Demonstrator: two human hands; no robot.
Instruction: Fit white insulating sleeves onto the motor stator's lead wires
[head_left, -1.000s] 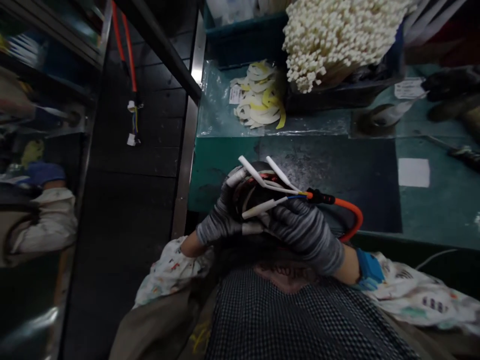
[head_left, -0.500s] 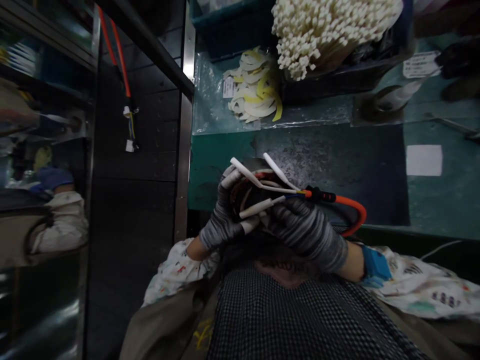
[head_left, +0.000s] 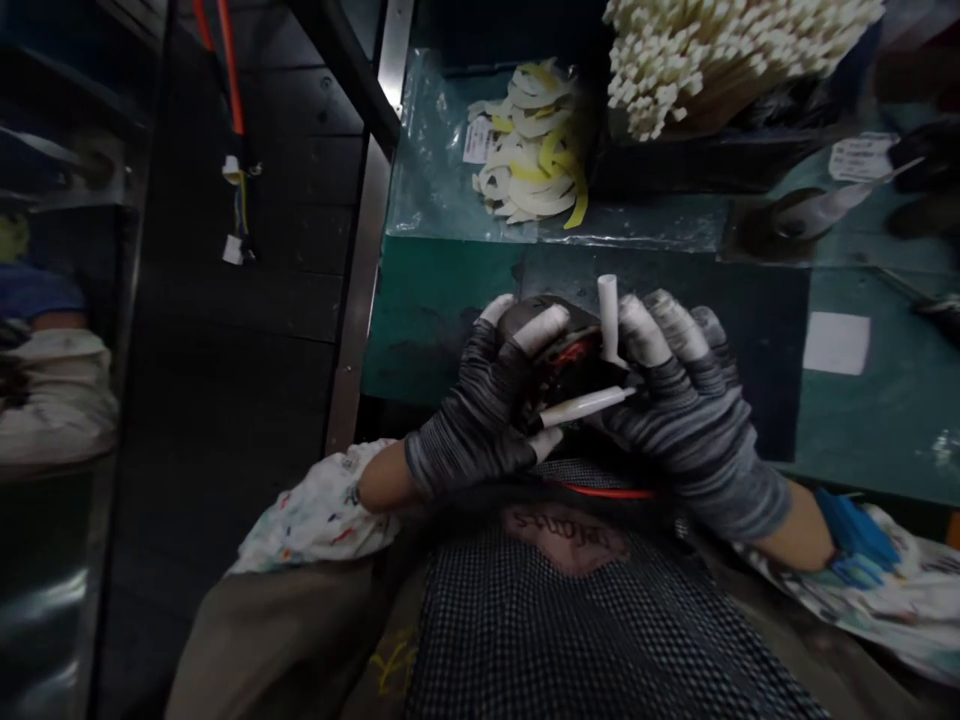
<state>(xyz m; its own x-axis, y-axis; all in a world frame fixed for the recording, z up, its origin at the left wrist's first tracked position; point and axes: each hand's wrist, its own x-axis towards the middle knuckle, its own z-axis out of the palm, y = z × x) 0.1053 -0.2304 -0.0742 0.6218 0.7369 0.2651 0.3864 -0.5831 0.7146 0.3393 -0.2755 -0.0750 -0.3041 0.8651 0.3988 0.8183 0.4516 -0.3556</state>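
Observation:
Both my gloved hands hold a dark round wound coil (head_left: 574, 350) with red windings showing, just above the dark mat. My left hand (head_left: 480, 400) wraps its left side, and my right hand (head_left: 682, 420) cups its right side. One white sleeved lead (head_left: 608, 315) stands upright between my hands, and another (head_left: 585, 406) lies across the coil. A strip of orange cable (head_left: 607, 491) shows below my hands, close to my body. The cable's black connector is hidden.
A plastic bag (head_left: 435, 150) of cream and yellow strips lies beyond my hands, next to a large bundle of white sleeves (head_left: 720, 60) in a dark tray. To the left, a dark metal upright (head_left: 300, 250) carries hanging wires. A tool handle (head_left: 941, 305) rests on the green bench at right.
The coil has turned in my hands, and the white leads have swung round. My fingers now spread over it. The orange cable and black connector have moved from the right to under my hands.

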